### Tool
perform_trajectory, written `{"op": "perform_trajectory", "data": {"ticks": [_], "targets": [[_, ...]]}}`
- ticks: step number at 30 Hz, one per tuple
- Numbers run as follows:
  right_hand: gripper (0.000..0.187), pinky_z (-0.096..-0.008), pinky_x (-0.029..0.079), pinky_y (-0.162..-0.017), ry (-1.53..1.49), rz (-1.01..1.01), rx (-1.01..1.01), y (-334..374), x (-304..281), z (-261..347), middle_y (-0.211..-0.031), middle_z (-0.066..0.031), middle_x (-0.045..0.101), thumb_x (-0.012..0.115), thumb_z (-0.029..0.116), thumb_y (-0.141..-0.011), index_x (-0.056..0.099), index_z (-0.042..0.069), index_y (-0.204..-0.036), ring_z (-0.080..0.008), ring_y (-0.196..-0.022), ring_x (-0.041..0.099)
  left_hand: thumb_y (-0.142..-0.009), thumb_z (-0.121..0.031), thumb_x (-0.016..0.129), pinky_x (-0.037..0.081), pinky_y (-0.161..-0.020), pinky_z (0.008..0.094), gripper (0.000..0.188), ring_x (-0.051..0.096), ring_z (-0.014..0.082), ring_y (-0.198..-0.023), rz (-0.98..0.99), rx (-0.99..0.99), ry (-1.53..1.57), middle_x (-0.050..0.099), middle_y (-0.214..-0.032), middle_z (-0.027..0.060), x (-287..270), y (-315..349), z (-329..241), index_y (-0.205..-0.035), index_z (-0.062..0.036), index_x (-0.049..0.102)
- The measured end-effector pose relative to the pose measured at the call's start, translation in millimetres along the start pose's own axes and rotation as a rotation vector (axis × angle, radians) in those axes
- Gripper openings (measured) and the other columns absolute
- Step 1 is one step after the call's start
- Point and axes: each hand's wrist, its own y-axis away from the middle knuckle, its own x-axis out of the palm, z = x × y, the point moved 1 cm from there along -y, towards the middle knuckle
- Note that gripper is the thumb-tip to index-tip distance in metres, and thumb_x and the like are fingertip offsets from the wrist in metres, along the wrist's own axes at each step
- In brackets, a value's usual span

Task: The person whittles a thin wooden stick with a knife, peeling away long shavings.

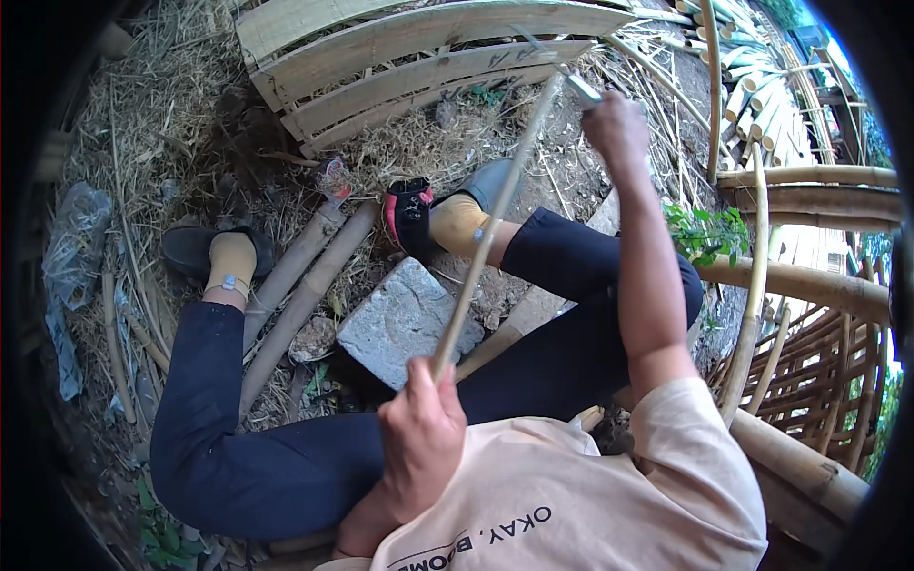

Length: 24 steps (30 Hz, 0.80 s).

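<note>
Head view: the bamboo strip (496, 224) is held slantwise through the middle of the frame, lower end gripped in the left hand (424, 423), bottom centre, fingers curled tight. The handle of a knife (583, 92) is clenched in the right hand (617, 133), upper right; its thin blade is pointed up-left, close by the strip's far end. Whether strip and blade are touching cannot be told.

The slatted wooden crate (419, 38) is seen across the top, behind the blade. The stone block (405, 319) is set at centre, its right side crossed by the strip. Bamboo poles (314, 300) are laid left of the block, between the outspread legs. The right foot and ankle are partly covered by the strip; a black-and-pink item (411, 214) is seen beside them, kind unclear. A crumpled plastic bag (76, 233) is left on straw, far left. Cut bamboo (757, 100) is piled upper right; a bamboo rail (809, 285) and leaves (709, 233) are crowded near the right arm.
</note>
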Motion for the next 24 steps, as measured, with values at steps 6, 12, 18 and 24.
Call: {"op": "perform_trajectory", "data": {"ticks": [6,12,18,24], "targets": [[0.039,-0.0302,0.041,-0.046,-0.639,-0.092,0.137,2,-28,-72,-0.057,0.0002,0.056,0.076,0.031,-0.092,0.063,0.004,-0.069,-0.0094,-0.047,0.051,-0.104,-0.015,0.051,0.042,-0.055,0.0516,0.019,0.061,0.0479,-0.066,-0.002,-0.155,0.123,0.057,-0.066,0.0265,9,-22,18,-0.097,0.0024,0.054],[0.031,-0.0369,0.049,-0.058,-0.484,0.16,-0.355,67,-65,29,-0.06,-0.0095,0.064,0.077,0.031,-0.089,0.073,0.002,-0.078,-0.0195,-0.056,0.063,-0.105,-0.017,0.049,0.039,-0.055,0.0527,0.022,0.06,0.0478,-0.065,-0.045,-0.182,0.069,0.057,-0.065,0.0253,1,-26,25,-0.093,0.0017,0.052],[0.022,-0.0435,0.054,-0.069,-0.298,0.197,-0.526,86,-44,45,-0.068,-0.0211,0.066,0.074,0.023,-0.084,0.076,0.002,-0.089,-0.038,-0.067,0.068,-0.101,-0.012,0.056,0.05,-0.057,0.0515,0.015,0.065,0.0457,-0.07,0.033,-0.175,-0.134,0.063,-0.074,0.0254,13,-22,15,-0.102,0.0008,0.049],[0.02,-0.0463,0.057,-0.082,0.077,0.198,-0.271,58,-28,33,-0.089,-0.0233,0.073,0.065,0.017,-0.081,0.077,0.006,-0.093,-0.0388,-0.087,0.072,-0.102,-0.013,0.054,0.044,-0.055,0.0546,0.016,0.063,0.0474,-0.067,0.02,-0.098,-0.069,0.06,-0.069,0.0268,25,-14,21,-0.1,0.0017,0.051]]}}
